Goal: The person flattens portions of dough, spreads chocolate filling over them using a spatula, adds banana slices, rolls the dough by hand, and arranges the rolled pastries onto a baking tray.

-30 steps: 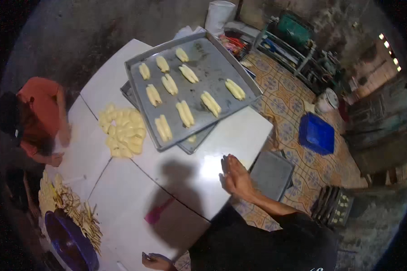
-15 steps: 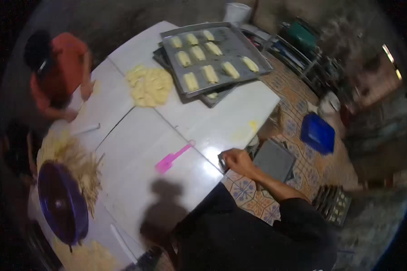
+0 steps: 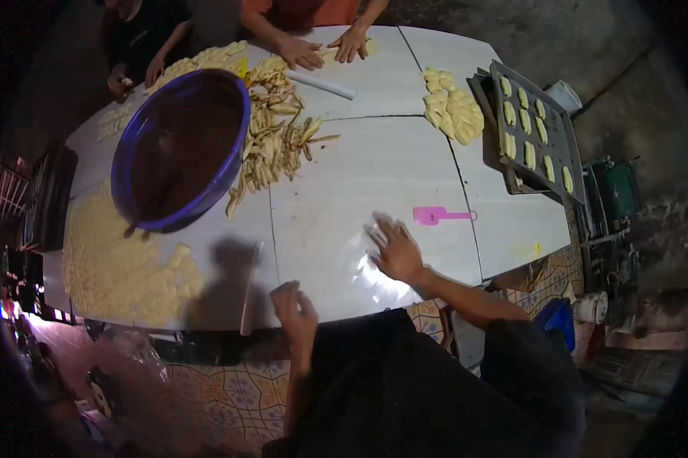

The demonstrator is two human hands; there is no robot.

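My right hand (image 3: 394, 248) lies flat on the white table (image 3: 344, 175), fingers spread, on what looks like a clear plastic sheet (image 3: 359, 263). My left hand (image 3: 293, 303) rests at the table's near edge with the fingers curled, beside a thin clear ruler-like strip (image 3: 250, 288); nothing shows in it. A pink plastic scraper (image 3: 440, 216) lies just beyond my right hand.
A big blue bowl (image 3: 177, 146) with dark filling stands at left, dough strips (image 3: 277, 141) beside it and pale dough pieces (image 3: 119, 263) in front. A metal tray (image 3: 537, 131) with shaped dough and a dough pile (image 3: 453, 113) sit right. Other people's hands (image 3: 323, 47) work opposite.
The view has swung left, so the bowl and dough heaps now fill the table's left. My right hand moved from the table's edge onto the tabletop and spread flat; my left hand came to the near edge.
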